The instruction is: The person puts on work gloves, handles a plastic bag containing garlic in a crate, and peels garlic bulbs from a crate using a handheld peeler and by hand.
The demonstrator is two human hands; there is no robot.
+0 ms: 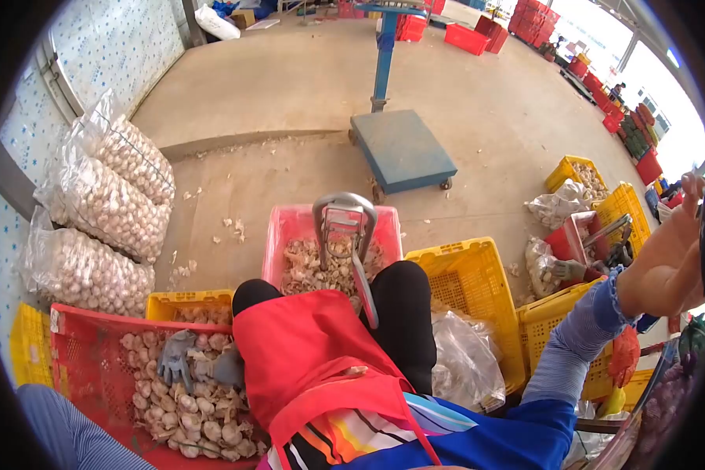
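My bare right hand is raised at the right edge, close to the camera; one finger points up, and the dark border hides part of it. I see nothing held in it. My left hand is out of view; only its striped sleeve shows at lower left. Beside my left leg, a red crate holds garlic bulbs, with a pair of grey work gloves on top. Between my knees stands a grey metal cutter with a looped frame and a long lever, over a pink crate of garlic scraps.
Clear sacks of garlic lean along the left wall. A blue platform scale stands ahead. At my right are a yellow crate, a plastic bag and more crates. Another gloved hand shows among the crates at right.
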